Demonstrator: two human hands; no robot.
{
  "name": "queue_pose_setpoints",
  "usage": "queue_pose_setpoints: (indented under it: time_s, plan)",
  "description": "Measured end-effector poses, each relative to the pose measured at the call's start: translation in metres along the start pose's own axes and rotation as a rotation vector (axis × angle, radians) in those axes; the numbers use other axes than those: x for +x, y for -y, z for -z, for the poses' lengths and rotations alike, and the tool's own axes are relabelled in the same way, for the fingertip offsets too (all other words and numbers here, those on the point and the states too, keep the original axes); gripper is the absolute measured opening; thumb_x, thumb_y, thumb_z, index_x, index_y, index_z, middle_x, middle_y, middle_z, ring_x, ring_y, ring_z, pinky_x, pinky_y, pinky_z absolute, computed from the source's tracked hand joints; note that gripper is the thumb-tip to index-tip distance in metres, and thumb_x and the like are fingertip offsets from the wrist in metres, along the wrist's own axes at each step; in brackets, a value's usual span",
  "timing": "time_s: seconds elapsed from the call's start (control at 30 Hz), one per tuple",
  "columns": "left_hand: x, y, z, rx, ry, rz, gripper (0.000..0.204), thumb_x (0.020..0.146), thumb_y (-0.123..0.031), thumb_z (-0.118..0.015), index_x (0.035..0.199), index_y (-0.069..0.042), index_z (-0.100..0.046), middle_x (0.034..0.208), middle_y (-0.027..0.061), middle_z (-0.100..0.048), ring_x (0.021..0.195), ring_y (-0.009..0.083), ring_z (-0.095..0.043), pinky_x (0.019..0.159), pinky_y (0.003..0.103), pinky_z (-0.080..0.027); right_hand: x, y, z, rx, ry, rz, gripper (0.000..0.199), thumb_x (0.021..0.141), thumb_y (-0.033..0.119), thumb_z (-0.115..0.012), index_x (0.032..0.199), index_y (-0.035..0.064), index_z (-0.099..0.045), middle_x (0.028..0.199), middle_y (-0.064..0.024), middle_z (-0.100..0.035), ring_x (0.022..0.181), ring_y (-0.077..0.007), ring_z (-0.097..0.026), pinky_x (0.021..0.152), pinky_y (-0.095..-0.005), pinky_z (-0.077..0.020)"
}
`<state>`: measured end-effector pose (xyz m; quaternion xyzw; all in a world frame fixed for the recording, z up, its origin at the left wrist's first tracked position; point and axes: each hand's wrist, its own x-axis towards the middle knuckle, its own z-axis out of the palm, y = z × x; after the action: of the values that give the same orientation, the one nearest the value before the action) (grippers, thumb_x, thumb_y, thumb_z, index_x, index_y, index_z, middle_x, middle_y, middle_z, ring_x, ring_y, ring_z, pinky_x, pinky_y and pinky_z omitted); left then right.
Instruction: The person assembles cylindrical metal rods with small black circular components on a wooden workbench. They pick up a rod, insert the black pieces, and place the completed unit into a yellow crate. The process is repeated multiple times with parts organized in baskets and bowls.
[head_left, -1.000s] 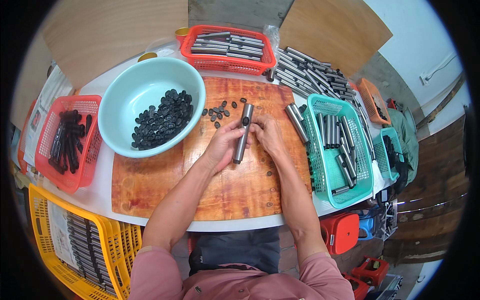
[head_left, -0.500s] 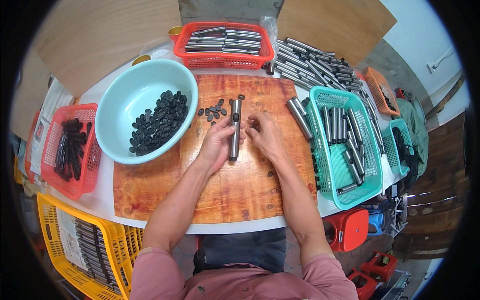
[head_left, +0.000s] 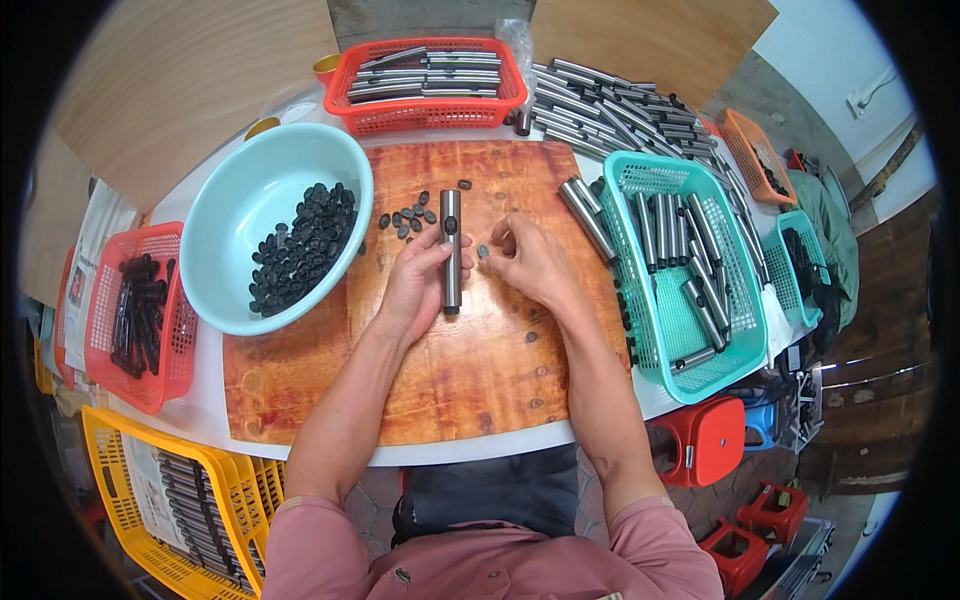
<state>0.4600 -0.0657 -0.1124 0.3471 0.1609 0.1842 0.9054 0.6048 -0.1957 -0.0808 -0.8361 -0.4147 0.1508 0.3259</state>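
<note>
My left hand (head_left: 412,280) is closed around a shiny metal tube (head_left: 452,275), which stands lengthwise in front of me, with a dark oval spot on its upper part. To its right, my right hand (head_left: 532,264) pinches a small dark oval plug (head_left: 483,251) between thumb and fingertip, a short gap from the tube. Just beyond the left hand, several black oval plugs (head_left: 406,216) lie loose on the wooden board (head_left: 470,390). One more plug (head_left: 464,185) sits by the tube's far end.
On the left stand a pale blue basin (head_left: 215,230) of black plugs and a red basket (head_left: 180,350) of black parts. A red basket (head_left: 400,122) of tubes is at the back. A green basket (head_left: 655,330) with tubes stands right, near a tube pile (head_left: 620,115).
The oval plug now shows at my right fingertips, where it was hidden before. My left hand still grips the tube. The whole view has shifted slightly.
</note>
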Motion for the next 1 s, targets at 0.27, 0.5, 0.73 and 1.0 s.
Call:
queue_pose_setpoints:
  time_s: [0.27,0.5,0.73,1.0]
  plan:
    - [0.001,0.000,-0.001,-0.002,0.000,0.013,0.031,0.097,-0.009,-0.059,0.126,0.000,-0.055,0.109,0.0119,-0.064,0.091,0.0198,-0.065,0.081,0.036,-0.056,0.000,-0.013,0.000,0.095,0.034,0.067,0.035,0.077,0.014,-0.082,0.106,-0.0007,-0.068,0.089,-0.0129,-0.067,0.084,-0.0251,-0.066,0.076,-0.0388,-0.0526]
    - [0.001,0.001,-0.001,-0.002,0.013,0.019,0.031,0.098,-0.010,-0.059,0.127,0.000,-0.055,0.110,0.0131,-0.064,0.091,0.0204,-0.065,0.081,0.036,-0.057,0.001,-0.011,-0.004,-0.007,0.012,0.156,0.030,0.082,0.013,-0.076,0.107,-0.0009,-0.069,0.093,-0.0173,-0.069,0.089,-0.0310,-0.068,0.079,-0.0422,-0.0534]
    - [-0.001,-0.001,-0.005,-0.016,0.017,0.015,0.028,0.103,-0.015,-0.050,0.126,0.000,-0.055,0.109,0.0119,-0.066,0.090,0.0187,-0.065,0.080,0.034,-0.055,0.001,-0.008,-0.008,0.056,-0.017,0.122,0.026,0.080,0.015,-0.075,0.099,-0.0021,-0.069,0.089,-0.0193,-0.068,0.088,-0.0353,-0.067,0.079,-0.0450,-0.0517]
    - [-0.002,0.000,-0.004,-0.037,0.007,0.010,0.031,0.103,-0.014,-0.053,0.132,0.000,-0.053,0.109,0.0129,-0.065,0.089,0.0210,-0.064,0.082,0.036,-0.056,0.000,0.001,-0.007,0.172,-0.241,0.172,0.024,0.079,0.011,-0.075,0.099,0.0001,-0.069,0.091,-0.0157,-0.066,0.078,-0.0296,-0.066,0.070,-0.0411,-0.0517]
